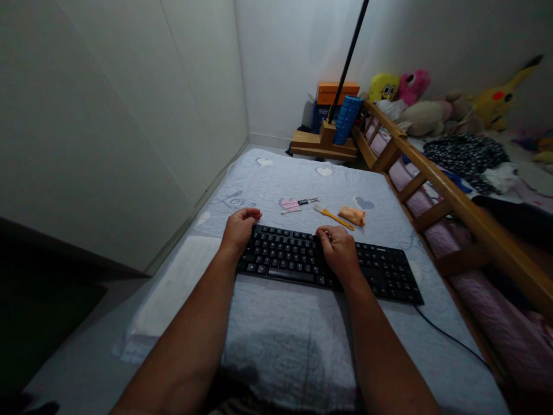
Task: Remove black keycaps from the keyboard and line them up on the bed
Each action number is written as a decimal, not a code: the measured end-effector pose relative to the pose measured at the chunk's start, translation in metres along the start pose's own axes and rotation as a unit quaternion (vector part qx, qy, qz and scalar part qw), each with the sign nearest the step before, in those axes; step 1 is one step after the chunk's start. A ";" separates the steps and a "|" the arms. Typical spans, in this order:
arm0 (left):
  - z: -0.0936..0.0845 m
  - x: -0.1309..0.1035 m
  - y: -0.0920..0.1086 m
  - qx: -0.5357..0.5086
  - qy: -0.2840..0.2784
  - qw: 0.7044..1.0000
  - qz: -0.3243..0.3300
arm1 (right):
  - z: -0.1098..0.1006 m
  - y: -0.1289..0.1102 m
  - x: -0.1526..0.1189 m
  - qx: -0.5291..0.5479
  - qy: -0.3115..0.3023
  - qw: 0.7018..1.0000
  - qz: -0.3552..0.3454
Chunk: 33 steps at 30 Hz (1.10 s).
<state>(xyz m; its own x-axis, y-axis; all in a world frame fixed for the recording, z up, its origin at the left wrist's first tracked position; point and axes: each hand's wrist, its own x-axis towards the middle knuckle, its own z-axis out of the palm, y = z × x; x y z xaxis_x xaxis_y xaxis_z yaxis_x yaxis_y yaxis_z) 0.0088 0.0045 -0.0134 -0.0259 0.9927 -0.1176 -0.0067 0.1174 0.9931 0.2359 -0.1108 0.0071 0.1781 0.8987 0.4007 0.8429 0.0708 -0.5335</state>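
Note:
A black keyboard (285, 253) lies at a slight slant on the pale blue quilted cover, its cable leaving from the right end. My left hand (239, 229) is at its upper left corner, fingers bent together; what they grip, if anything, is hidden. Over the keys right of the middle is my right hand (337, 248), its fingers closed in a pinch near the back edge; whatever is between them is too small to name. Behind the keyboard lie a tool with a dark handle and metal tip (307, 201), a yellow-handled brush (336, 218) and a crumpled orange cloth (352, 215).
A white folded sheet (181, 285) lies at the left under my forearm. Along the right runs a wooden bed rail (466, 207), with plush toys and clothes beyond. A wooden stand (325, 140) with a black pole and a blue roller is behind the quilted surface.

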 end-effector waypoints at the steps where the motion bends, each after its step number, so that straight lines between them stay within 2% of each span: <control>1: 0.000 0.000 0.000 -0.002 0.000 1.000 0.000 | 0.000 0.000 0.000 -0.002 0.002 1.000 -0.001; 16: 0.000 0.001 -0.001 -0.028 0.003 1.000 -0.007 | -0.005 0.005 -0.001 0.008 -0.028 1.000 -0.006; 33: 0.001 0.002 0.000 -0.023 0.001 1.000 -0.003 | -0.004 0.005 0.000 0.032 -0.023 0.999 0.019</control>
<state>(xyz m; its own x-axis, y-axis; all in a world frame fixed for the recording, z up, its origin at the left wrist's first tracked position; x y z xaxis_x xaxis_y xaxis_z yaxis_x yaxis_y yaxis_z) 0.0096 0.0065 -0.0138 -0.0269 0.9919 -0.1243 -0.0532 0.1227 0.9910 0.2419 -0.1119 0.0076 0.1850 0.9199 0.3459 0.8010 0.0628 -0.5954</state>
